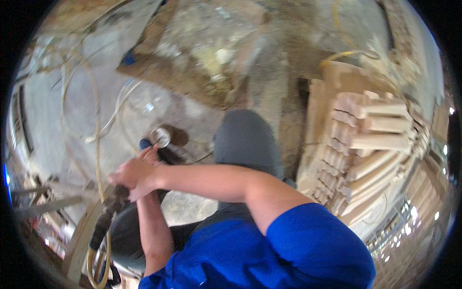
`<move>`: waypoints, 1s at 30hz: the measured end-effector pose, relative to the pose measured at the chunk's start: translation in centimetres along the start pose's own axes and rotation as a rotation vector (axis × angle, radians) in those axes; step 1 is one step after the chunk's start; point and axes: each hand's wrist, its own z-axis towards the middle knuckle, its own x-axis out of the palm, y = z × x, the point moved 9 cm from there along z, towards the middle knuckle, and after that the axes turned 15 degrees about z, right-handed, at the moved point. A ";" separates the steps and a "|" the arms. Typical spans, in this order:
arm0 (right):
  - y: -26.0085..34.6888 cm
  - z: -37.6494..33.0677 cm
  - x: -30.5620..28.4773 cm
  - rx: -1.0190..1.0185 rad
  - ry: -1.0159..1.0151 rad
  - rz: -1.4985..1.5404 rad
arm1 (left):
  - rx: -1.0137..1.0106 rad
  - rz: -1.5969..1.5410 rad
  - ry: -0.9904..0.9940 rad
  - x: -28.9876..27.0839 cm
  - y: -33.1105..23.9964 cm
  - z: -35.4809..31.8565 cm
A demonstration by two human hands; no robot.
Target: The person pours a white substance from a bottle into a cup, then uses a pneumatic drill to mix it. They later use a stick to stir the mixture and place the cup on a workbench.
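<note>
My right arm crosses in front of me to the left. My right hand (pixel 132 176) is closed round the top of a dark hand-held tool (pixel 108 212) with a yellowish hose at its lower end. My left hand (pixel 149 155), mostly behind the right one, shows only a few bent fingers; what they hold is hidden and blurred. Just beyond those fingers is a round, pale-topped thing (pixel 161 137), like a can or disc. Whether it touches the fingers I cannot tell. A dark shoe (pixel 166 155) shows beneath it, and my grey-clad knee (pixel 248 139) rises at the centre.
At right, shaped wooden pieces (pixel 380 139) are stacked beside a cardboard sheet (pixel 346 79). Pale hoses (pixel 96 106) loop over the concrete floor at left. A dirty brown sheet (pixel 178 82) with pale debris lies ahead. Wooden framing (pixel 79 231) stands close to the tool.
</note>
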 end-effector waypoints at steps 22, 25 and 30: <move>0.4 -1.0 1.4 -0.062 -0.005 0.125 | 2.149 2.148 -0.502 2.4 -0.9 -7.0; 0.9 -0.7 -0.1 -0.068 -0.022 0.089 | 2.678 2.382 -0.678 3.8 3.7 -6.0; 0.7 -1.2 2.7 -0.091 0.112 0.049 | 2.218 2.239 -0.537 3.5 2.1 -4.2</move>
